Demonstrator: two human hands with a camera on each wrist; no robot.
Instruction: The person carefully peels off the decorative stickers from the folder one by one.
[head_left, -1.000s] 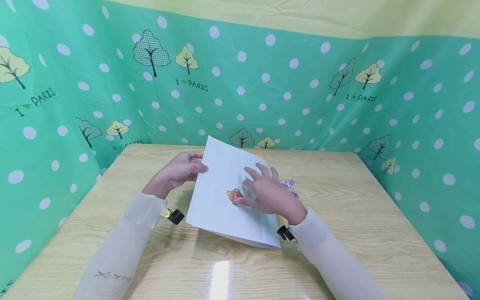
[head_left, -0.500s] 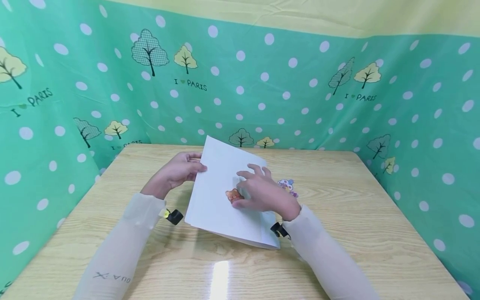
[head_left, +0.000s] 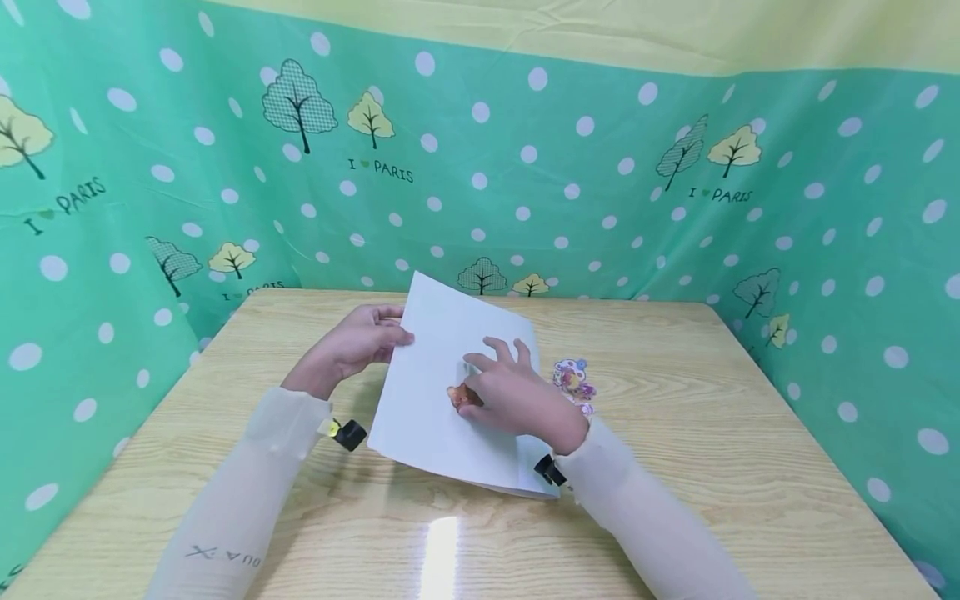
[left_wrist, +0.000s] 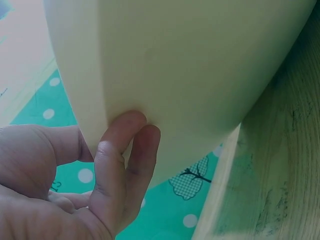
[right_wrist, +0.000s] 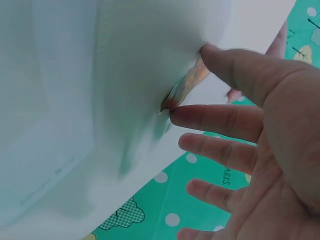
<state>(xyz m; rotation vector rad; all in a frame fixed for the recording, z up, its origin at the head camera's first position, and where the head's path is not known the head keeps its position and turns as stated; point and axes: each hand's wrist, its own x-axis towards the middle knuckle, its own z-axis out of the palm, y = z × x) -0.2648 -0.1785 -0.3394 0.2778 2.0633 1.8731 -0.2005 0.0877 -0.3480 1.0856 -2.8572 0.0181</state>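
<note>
My left hand [head_left: 357, 343] grips the left edge of a white paper sheet [head_left: 438, 333], thumb in front and fingers behind. The sheet is tilted up off the table, and a second layer shows along its lower edge. On its face is a brown bear-head sticker [head_left: 457, 397]. My right hand [head_left: 522, 398] pinches this sticker between thumb and index finger, while the other fingers spread away. In the right wrist view the sticker [right_wrist: 190, 84] bows between the two fingertips, close against the paper. The left wrist view shows fingertips [left_wrist: 145, 137] pressed on the sheet's back.
Colourful cartoon stickers or cut-outs [head_left: 573, 379] lie on the wooden table [head_left: 675, 467] right of the sheet, partly behind my right hand. A green dotted curtain [head_left: 480, 158] surrounds the table's back and sides.
My right hand has moved left and its thumb and index finger have closed in on the bear sticker. More of the colourful pieces now shows. The left hand keeps its hold.
</note>
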